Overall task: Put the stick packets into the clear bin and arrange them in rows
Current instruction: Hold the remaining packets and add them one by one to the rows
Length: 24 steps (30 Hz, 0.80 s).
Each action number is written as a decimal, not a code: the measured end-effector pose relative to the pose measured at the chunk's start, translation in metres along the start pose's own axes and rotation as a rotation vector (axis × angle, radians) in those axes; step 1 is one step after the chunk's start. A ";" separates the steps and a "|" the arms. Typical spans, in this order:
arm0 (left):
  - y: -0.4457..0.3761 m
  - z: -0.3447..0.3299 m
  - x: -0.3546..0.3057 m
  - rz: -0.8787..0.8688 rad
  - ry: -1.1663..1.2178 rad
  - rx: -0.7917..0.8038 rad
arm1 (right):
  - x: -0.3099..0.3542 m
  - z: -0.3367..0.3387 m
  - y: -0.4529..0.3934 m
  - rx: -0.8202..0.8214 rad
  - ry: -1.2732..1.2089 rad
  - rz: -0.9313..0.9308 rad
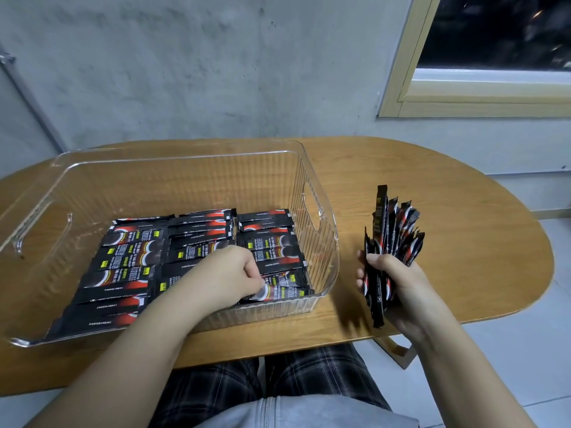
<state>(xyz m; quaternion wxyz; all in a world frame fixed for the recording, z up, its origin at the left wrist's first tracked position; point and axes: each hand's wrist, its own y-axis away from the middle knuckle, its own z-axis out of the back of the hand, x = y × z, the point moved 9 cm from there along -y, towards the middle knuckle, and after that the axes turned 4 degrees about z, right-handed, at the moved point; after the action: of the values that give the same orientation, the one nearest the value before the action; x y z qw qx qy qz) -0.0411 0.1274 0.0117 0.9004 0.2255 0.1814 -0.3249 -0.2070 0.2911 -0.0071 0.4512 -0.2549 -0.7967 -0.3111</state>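
Left hand (238, 270) fingertips, partly hidden by its knuckles, pinch a black-and-red stick packet (279, 292) in the clear ribbed plastic bin's (318, 211) near right corner, beside the laid rows (129, 267). Right hand (392, 282) grips an upright packet bundle (392, 230) over the wooden table (448, 196).

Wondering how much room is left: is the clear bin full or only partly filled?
Partly filled. Stick packets lie flat in three rows over the near part of the clear bin; its far floor is bare.
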 end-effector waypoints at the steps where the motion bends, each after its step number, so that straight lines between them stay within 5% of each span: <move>1: -0.001 0.000 -0.001 -0.001 -0.043 -0.009 | 0.000 0.000 0.000 0.001 0.001 -0.001; 9: -0.006 0.001 -0.014 -0.086 -0.302 -0.050 | -0.001 -0.001 0.000 0.006 -0.008 -0.010; 16: -0.001 -0.020 -0.039 -0.368 -0.418 0.198 | 0.000 -0.001 0.002 0.008 -0.011 -0.005; 24: -0.005 -0.022 -0.046 -0.440 -0.469 0.137 | 0.002 -0.001 0.004 0.018 -0.009 0.000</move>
<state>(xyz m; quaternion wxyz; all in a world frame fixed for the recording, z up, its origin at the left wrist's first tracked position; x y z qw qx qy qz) -0.0817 0.1588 0.0135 0.8086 0.1600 -0.0087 -0.5661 -0.2044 0.2932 -0.0042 0.4500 -0.2520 -0.8014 -0.3029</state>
